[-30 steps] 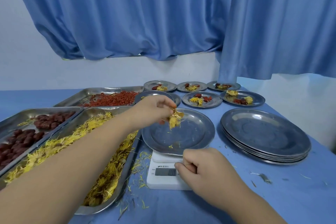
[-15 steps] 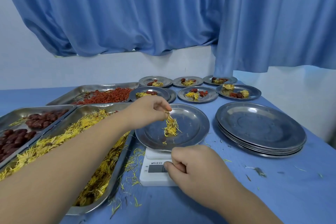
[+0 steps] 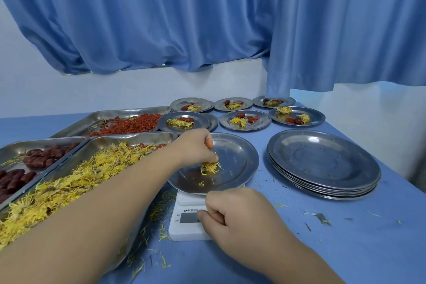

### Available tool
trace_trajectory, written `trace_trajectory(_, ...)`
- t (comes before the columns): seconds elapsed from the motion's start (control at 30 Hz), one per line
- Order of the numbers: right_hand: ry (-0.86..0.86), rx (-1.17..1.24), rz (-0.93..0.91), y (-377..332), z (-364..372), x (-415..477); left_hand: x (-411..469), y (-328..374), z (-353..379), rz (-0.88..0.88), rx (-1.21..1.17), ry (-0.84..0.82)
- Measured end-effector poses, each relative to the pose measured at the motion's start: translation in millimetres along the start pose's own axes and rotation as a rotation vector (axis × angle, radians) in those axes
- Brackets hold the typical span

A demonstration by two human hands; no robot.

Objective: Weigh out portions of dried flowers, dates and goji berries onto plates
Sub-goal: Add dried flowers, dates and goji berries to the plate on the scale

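Left hand is over the steel plate on the white scale, fingertips pinched on a wispy yellow tuft of dried flowers touching the plate's shiny dish; right hand curled loosely at the scale's front edge, holding nothing visible; trays crowd the left, flower tray just beside the scale, dates and goji berries beyond; stack of bare round plates sits right; open blue surface, petal-strewn, near the right edge.
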State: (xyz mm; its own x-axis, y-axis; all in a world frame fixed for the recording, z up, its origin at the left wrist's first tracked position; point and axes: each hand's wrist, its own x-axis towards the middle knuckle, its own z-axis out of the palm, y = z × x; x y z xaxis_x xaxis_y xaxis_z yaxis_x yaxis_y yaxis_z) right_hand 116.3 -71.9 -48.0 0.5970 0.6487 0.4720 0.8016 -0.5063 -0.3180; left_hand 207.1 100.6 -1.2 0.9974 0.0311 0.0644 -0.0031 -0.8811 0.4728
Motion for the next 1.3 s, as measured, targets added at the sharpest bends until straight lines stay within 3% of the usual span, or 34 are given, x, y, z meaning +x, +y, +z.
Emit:
trace_trajectory(0.2,0.003,-0.001,-0.01,-0.9,-2.8,0.0,3.9,0.1,-3.3,-0.017,0.071,-0.013)
trace_trajectory(0.63,0.018,-0.003,-0.006,2.2,0.5,-0.6,-16.3,-18.8,-38.1,-0.035,-0.282,0.149)
trace_trajectory(0.93,0.039,0.043,0.034,6.7,5.5,-0.4,-33.2,-43.5,-58.7,-0.108,-0.518,0.139)
trace_trajectory(1.07,0.041,0.062,0.051,7.4,5.9,-1.2,-44.2,-57.3,-70.6,-0.12,-0.43,0.171)
trace_trajectory(1.3,0.031,0.113,0.094,7.1,5.6,-0.9,-67.1,-83.1,-89.7,-0.121,-0.077,0.227)
